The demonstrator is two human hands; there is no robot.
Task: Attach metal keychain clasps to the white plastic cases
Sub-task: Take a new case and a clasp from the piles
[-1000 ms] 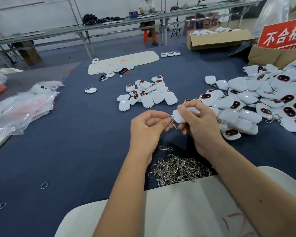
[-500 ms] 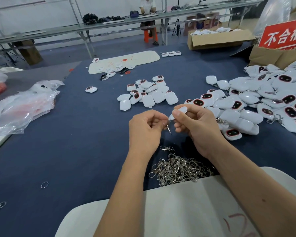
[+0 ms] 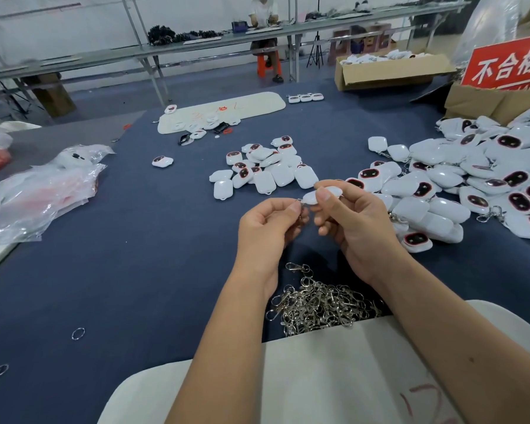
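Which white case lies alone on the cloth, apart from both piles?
The lone case left of the small pile, dark face up, touching no other.

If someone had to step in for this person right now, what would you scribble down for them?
Right hand: pinches one white case up off the table.
Left hand: pinches a metal clasp right at the case's end; whether it has hooked on cannot be seen.
Spare clasps: heaped on the blue table, just below the hands.
Small pile of cases: beyond the hands; I see no clasps on these, so probably still to do.
Big pile of cases: to the right; several show clasps, so likely done.
Left to do: finish this one, then the small pile.
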